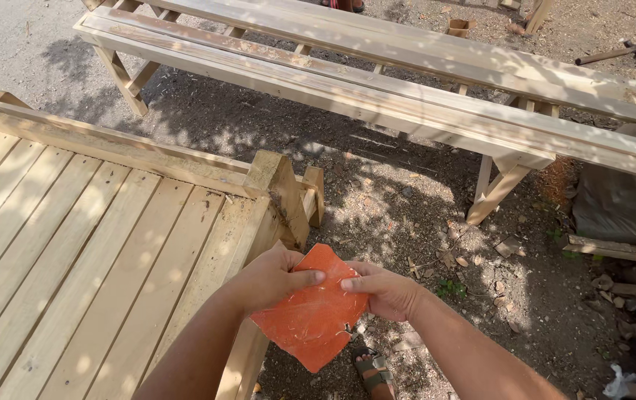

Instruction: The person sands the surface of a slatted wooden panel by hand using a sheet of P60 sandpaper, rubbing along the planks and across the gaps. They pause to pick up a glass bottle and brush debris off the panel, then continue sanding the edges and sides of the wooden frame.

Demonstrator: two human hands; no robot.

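I see both hands pinching one orange sheet (312, 310): left hand (270, 280) has its grip closed on the left edge, right hand (383, 290) on the right. The sheet hangs just past the slatted tabletop's (74, 252) corner, above dirt ground (392, 200).

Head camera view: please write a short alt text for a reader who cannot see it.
Two bare hands, left hand and right hand, hold a worn orange sheet, probably sandpaper, with both thumbs on top. It is above the corner of a pale wooden slatted panel; long wooden benches stand on the dirt ground behind.
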